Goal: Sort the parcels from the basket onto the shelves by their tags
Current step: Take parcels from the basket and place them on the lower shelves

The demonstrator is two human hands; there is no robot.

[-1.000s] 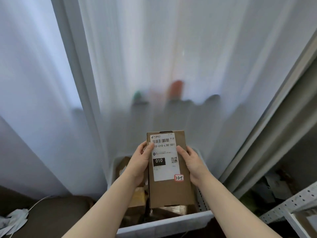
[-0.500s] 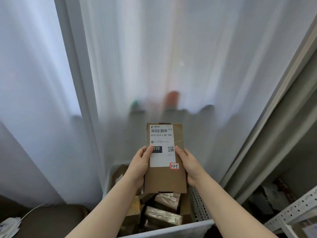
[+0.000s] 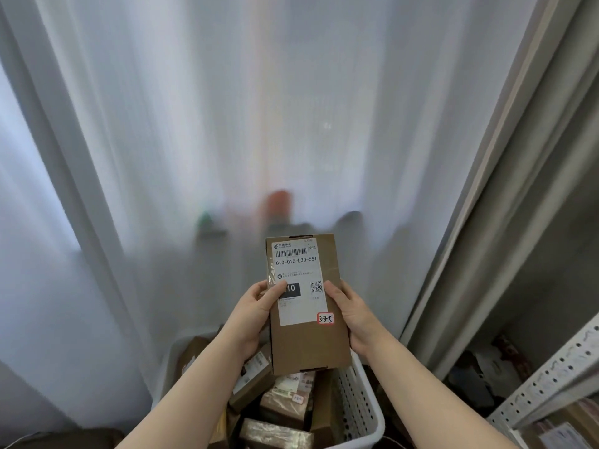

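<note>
While the left hand [image 3: 256, 311] and right hand [image 3: 351, 314] each clasp a long edge of the parcel [image 3: 308, 345], held upright just above the basket [image 3: 372, 426] of other parcels [image 3: 285, 400], the step seems to be reading its small tag [image 3: 325, 318], marked 3-3-5; next probably comes carrying it to the matching shelf [image 3: 551, 380] on the right.

Blurred orange shape [image 3: 279, 202] behind the curtain [image 3: 227, 108]; basket [image 3: 360, 404] partly beyond the bottom edge

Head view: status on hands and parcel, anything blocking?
Left hand and right hand both grip the parcel by its sides, above the basket. Tag reads 3-3-5. Nothing seen between parcel and shelf on the right.
</note>
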